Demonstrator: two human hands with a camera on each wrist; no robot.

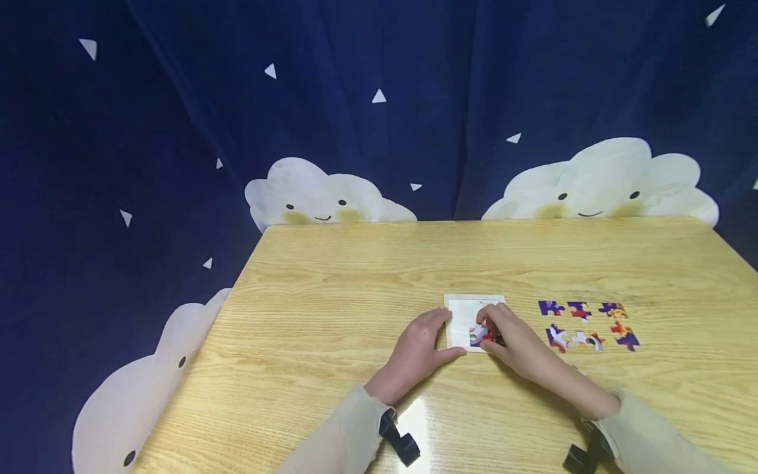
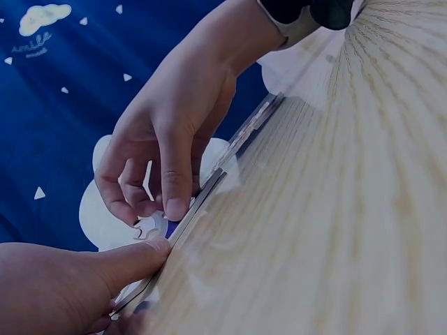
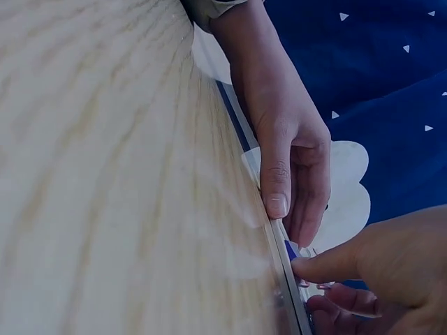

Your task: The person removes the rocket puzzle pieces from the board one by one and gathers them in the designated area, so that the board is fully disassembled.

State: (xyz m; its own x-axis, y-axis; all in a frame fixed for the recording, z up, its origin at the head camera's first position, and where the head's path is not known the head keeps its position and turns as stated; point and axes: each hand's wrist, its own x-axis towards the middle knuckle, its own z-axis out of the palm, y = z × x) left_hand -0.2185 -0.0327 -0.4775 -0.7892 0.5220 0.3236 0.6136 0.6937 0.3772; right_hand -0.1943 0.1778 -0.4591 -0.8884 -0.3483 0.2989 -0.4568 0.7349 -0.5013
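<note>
A small white puzzle tray (image 1: pixel 458 319) with a pale rim lies on the wooden table. My left hand (image 1: pixel 417 345) holds its left side, with the thumb along the near edge and the fingers at the left rim. Over the tray's lower right, my right hand (image 1: pixel 518 339) pinches a jigsaw piece between thumb and fingers. White and purple jigsaw pieces (image 1: pixel 476 338) show in the tray beneath those fingers, which partly hide them. In the left wrist view the right thumb (image 2: pixel 176 192) points down close to the tray's edge.
Right of the tray, several loose jigsaw pieces (image 1: pixel 588 340) in purple, red, white and yellow lie in two rows on the table (image 1: pixel 331 296). Behind the table hangs a dark blue curtain (image 1: pixel 355 52) with white clouds and triangles.
</note>
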